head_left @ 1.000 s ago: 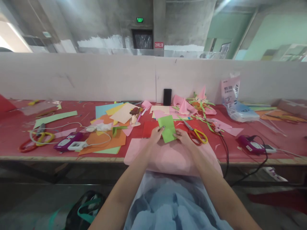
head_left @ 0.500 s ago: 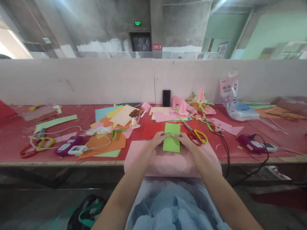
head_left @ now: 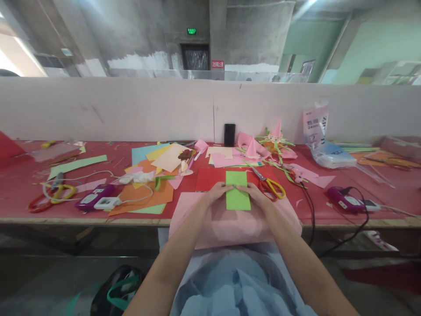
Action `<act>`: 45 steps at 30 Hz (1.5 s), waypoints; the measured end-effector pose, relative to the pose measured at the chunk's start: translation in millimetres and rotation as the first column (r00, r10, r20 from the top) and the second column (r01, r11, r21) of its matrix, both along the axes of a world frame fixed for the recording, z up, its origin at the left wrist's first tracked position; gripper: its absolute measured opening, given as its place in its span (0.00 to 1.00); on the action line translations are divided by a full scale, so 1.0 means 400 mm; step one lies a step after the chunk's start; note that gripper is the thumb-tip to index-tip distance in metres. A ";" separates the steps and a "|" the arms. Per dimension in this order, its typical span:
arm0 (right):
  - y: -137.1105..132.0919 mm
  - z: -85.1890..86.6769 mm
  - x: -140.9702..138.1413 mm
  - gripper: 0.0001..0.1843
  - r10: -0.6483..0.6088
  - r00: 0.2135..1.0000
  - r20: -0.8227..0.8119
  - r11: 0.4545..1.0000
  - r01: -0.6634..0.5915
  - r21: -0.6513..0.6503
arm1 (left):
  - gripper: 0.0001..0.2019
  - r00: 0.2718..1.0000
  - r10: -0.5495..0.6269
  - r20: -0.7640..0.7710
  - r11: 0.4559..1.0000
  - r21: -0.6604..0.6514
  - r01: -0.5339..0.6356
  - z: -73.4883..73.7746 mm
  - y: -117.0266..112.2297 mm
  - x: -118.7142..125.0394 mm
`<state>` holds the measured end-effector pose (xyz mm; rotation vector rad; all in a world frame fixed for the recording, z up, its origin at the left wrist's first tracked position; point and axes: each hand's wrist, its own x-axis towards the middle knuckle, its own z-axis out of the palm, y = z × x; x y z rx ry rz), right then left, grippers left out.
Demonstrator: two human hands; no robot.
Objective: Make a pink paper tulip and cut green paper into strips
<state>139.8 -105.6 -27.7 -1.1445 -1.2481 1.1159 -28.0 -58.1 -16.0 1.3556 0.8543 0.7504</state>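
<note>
A bright green sheet of paper [head_left: 238, 202] is held upright between my hands, above the table's front edge. My left hand [head_left: 217, 192] grips its left side and my right hand [head_left: 256, 193] its right side, the thumbs nearly meeting across the middle. My other fingers are mostly hidden behind the sheet. Under my forearms, a large pink sheet [head_left: 226, 230] hangs over the table edge. Just behind the hands lies red paper [head_left: 205, 179]. Scissors with red and yellow handles [head_left: 275, 188] rest open to the right of my right hand.
Coloured paper sheets [head_left: 164, 159] and a second pair of scissors [head_left: 57, 193] lie on the left. Purple devices with cables [head_left: 95, 197] sit at both sides. A black phone [head_left: 229, 135] leans at the back, near pink paper cones [head_left: 252, 148] and a plastic pack [head_left: 324, 136].
Both hands still grip the green sheet, which has turned slightly, its lower edge shifting right. The camera view has shifted a little.
</note>
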 end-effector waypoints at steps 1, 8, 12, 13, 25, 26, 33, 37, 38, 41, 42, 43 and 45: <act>-0.010 0.004 0.001 0.18 0.001 1.000 -0.007 1.000 -0.001 -0.002 | 0.16 1.000 -0.001 -0.005 1.000 -0.005 0.001 0.002 -0.002 0.000; -0.141 0.036 0.069 0.16 -0.013 0.999 -0.050 1.000 0.013 0.001 | 0.19 0.997 -0.070 -0.024 0.995 -0.076 0.068 0.022 -0.019 -0.008; -0.186 0.042 0.103 0.17 -0.031 0.996 -0.088 1.000 0.031 -0.007 | 0.18 0.998 -0.044 -0.054 0.989 -0.146 0.035 0.045 -0.039 -0.011; -0.190 0.040 0.107 0.17 -0.035 0.994 -0.100 0.999 0.034 -0.012 | 0.17 0.998 -0.036 -0.054 0.988 -0.155 0.028 0.050 -0.042 -0.011; -0.160 0.028 0.070 0.22 -0.003 0.994 -0.109 1.000 0.003 0.002 | 0.14 0.982 -0.121 0.144 0.974 -0.172 0.145 0.034 -0.034 -0.008; -0.157 0.028 0.067 0.22 -0.002 0.994 -0.105 1.000 0.001 -0.002 | 0.14 0.984 -0.123 0.132 0.974 -0.175 0.145 0.037 -0.035 -0.010; -0.177 0.032 0.076 0.21 -0.037 0.997 -0.070 0.999 0.035 -0.027 | 0.12 0.980 -0.122 0.159 0.962 -0.224 0.156 0.055 -0.047 -0.015; -0.215 0.038 0.096 0.22 -0.083 0.995 -0.060 0.996 0.082 -0.022 | 0.15 0.971 -0.122 0.203 0.963 -0.212 0.166 0.040 -0.034 -0.016; -0.221 0.040 0.098 0.22 -0.090 0.994 -0.059 0.996 0.088 -0.022 | 0.16 0.971 -0.109 0.213 0.966 -0.206 0.154 0.035 -0.029 -0.016; -0.216 0.049 0.090 0.19 -0.095 0.994 -0.059 0.995 0.094 -0.029 | 0.19 0.966 -0.039 0.255 0.974 -0.207 0.094 0.025 -0.018 -0.016; -0.207 0.052 0.082 0.18 -0.091 0.994 -0.060 0.995 0.089 -0.033 | 0.19 0.964 -0.015 0.265 0.974 -0.215 0.074 0.023 -0.017 -0.016; -0.194 0.056 0.072 0.18 -0.082 0.995 -0.060 0.996 0.080 -0.038 | 0.19 0.963 0.001 0.270 0.973 -0.225 0.061 0.022 -0.016 -0.016; -0.164 0.061 0.049 0.19 -0.059 0.996 -0.063 0.997 0.056 -0.051 | 0.17 0.966 0.009 0.259 0.969 -0.240 0.055 0.023 -0.017 -0.014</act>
